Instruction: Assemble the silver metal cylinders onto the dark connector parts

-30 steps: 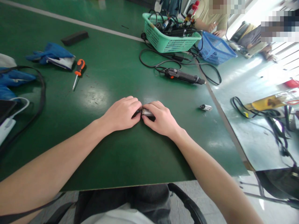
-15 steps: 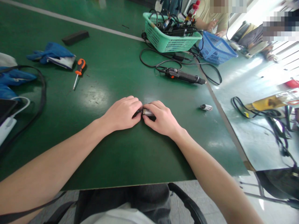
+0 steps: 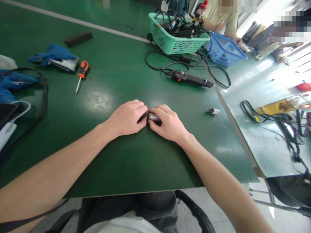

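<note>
My right hand [image 3: 166, 121] is closed round a silver metal cylinder [image 3: 153, 116], which looks like a small motor, lying sideways just above or on the green table. Against its left end, my left hand [image 3: 131, 117] is closed on a dark, narrow piece [image 3: 145, 115]; the fingers hide most of it, so its kind does not show. Both hands meet at the thumbs and fingertips. Off to the right lies a similar silver cylinder [image 3: 214, 111] with a dark end.
Beyond my hands lies a black electric screwdriver [image 3: 193, 79] with its cord. A green basket [image 3: 179, 45] of tools and cables stands behind, beside a blue basket [image 3: 225, 51]. Leftward are an orange-handled screwdriver [image 3: 82, 74], blue gloves [image 3: 57, 56] and a dark block [image 3: 78, 38]. Co-workers sit at the back right.
My hands and the cylinder have stayed in place. At the back, a co-worker's hand has shifted right, near the blue basket.
</note>
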`<state>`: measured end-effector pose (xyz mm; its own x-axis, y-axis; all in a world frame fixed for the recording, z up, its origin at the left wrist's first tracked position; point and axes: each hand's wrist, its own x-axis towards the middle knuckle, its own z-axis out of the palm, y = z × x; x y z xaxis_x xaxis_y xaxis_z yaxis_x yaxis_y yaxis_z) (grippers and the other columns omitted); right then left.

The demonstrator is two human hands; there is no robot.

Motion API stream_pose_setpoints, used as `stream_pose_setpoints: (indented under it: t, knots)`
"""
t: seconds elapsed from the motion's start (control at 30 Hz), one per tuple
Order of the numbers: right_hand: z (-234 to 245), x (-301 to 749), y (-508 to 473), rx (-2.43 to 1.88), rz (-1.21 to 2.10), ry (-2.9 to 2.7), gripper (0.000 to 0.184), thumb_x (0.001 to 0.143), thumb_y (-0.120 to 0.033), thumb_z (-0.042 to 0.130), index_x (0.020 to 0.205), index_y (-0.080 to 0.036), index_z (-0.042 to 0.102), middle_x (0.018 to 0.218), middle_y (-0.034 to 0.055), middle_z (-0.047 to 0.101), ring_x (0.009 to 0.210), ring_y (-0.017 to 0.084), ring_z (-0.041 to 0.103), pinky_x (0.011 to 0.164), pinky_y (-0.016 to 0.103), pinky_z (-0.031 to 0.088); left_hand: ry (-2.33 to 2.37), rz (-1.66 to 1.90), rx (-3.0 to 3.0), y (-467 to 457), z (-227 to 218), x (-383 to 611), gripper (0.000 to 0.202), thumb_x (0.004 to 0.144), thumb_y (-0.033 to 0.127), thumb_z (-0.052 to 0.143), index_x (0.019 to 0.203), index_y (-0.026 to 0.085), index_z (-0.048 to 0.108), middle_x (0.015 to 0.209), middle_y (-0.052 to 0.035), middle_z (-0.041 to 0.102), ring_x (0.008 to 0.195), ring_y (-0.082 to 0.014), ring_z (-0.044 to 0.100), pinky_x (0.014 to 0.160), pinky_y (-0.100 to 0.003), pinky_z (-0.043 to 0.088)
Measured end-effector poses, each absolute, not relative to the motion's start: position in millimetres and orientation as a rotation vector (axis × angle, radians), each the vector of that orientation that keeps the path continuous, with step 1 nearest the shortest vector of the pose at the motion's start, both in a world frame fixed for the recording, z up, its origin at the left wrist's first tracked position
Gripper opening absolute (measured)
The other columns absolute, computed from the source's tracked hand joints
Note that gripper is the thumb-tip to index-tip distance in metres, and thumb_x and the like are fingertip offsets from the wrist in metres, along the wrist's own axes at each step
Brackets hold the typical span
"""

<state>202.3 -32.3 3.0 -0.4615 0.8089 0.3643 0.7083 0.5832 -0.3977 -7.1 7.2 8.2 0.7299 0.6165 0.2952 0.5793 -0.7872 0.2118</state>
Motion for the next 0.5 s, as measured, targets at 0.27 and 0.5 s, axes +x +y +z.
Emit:
stream_pose_setpoints:
  t: [0.27,0.5]
  knots:
    - [3.9,202.0,-32.8,-1.204,0.256,-2.29,0.022,0.091,-0.022,0.06,0.113,-0.021,0.065,0.103,0.0095,0.069,0.098,0.027,0.062,0.091,0.042,0.054,0.984,0.535,2.825,6.8,7.7,-6.9,0.013,0.093,0.023,0.05,0.087,0.018,0.06,0.087,-0.0071,0.063,0.084,-0.0216,0.056,0.075,-0.036,0.048]
    - [3.3,203.0,-32.4,-1.21,0.258,-2.292,0.022,0.091,-0.022,0.059,0.112,-0.021,0.065,0.103,0.0095,0.068,0.099,0.027,0.062,0.091,0.042,0.053,0.991,0.536,2.831,7.2,6.8,-7.5,0.014,0.093,0.023,0.049,0.087,0.018,0.061,0.088,-0.0076,0.063,0.085,-0.0218,0.057,0.076,-0.036,0.048]
